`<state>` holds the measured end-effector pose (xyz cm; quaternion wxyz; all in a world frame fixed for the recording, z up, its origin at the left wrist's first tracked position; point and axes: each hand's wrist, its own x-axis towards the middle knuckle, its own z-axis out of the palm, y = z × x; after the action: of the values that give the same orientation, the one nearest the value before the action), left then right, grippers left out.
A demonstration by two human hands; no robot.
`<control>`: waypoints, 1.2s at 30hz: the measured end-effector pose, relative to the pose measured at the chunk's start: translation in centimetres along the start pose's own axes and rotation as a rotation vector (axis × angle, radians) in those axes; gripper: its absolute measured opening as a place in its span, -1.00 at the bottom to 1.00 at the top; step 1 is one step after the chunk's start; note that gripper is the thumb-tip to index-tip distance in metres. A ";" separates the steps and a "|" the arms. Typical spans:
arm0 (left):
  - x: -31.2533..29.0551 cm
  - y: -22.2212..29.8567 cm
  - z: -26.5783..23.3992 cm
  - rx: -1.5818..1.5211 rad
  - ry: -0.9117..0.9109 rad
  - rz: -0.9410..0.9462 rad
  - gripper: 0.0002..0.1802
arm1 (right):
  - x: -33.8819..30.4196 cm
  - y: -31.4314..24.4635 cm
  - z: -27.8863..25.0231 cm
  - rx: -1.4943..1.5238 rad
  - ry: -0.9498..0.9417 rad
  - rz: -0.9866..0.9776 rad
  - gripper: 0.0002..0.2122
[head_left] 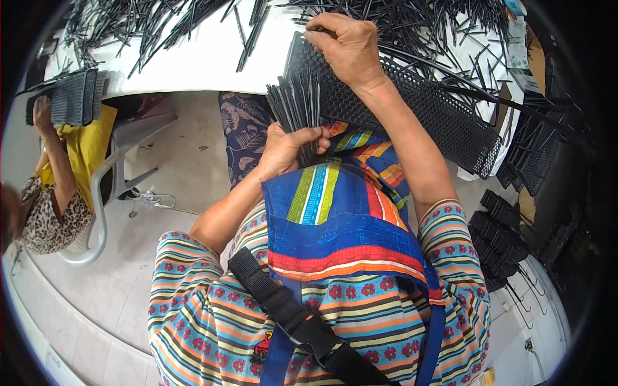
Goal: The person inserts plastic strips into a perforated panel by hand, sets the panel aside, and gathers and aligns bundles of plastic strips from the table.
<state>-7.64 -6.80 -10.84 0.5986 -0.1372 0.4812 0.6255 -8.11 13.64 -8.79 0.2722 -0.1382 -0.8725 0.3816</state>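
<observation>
My left hand (291, 147) is closed around a bundle of thin black sticks (296, 103), which fan out upward above my lap. Higher up, my right hand (347, 50) pinches with thumb and forefinger at the upper edge of a black perforated panel (438, 112). What lies between those fingertips is too small and dark to make out. The panel, covered in rows of small holes, slants from the table edge down to the right, passing beneath my right forearm. A bright striped apron (341, 199) covers my lap under the bundle.
Loose black sticks (174, 29) are heaped across the white table (193, 64). At the left, another person's hand (42, 116) holds a similar black panel (77, 96); a grey plastic chair (100, 212) is beside them. Stacked black pieces (499, 231) stand at the right.
</observation>
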 end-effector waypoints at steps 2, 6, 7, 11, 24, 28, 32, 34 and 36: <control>0.0 0.1 -0.1 -0.012 -0.006 0.004 -0.91 | -0.2 -0.5 0.0 0.004 -0.008 0.093 -0.90; 0.0 0.3 0.0 -0.025 -0.018 0.020 -0.91 | -0.1 -0.9 -0.2 -0.208 0.041 -0.041 -0.86; 0.0 0.4 0.1 -0.033 -0.026 0.018 -0.91 | -0.5 -0.7 -0.4 -0.208 0.041 -0.041 -0.86; -0.2 0.4 -0.1 -0.039 -0.034 0.012 -0.87 | -3.7 -0.8 -1.8 0.108 -0.198 0.503 -0.85; -1.1 -0.2 0.4 0.056 0.010 0.041 -0.79 | -8.9 -0.7 -1.0 0.711 -0.339 0.836 -0.83; -1.1 -0.1 0.2 0.104 0.025 0.014 -0.81 | -9.4 -1.1 -1.0 0.748 -0.303 0.865 -0.83; -1.4 -0.2 0.1 0.060 -0.002 -0.014 -0.83 | -10.5 -0.6 -1.0 0.810 -0.315 0.880 -0.89; -1.5 -0.3 -0.4 0.018 -0.025 -0.018 -0.82 | -10.5 -0.6 -1.1 0.855 -0.305 0.897 -0.91; -1.3 -0.8 -0.6 0.079 -0.004 0.055 -0.83 | -10.4 -0.7 -1.3 0.863 -0.356 0.848 -0.93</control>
<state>-6.81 -8.20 -10.47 0.5872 -0.0989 0.5079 0.6225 1.09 9.30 -11.41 -0.0210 -0.2841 -0.5413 0.7911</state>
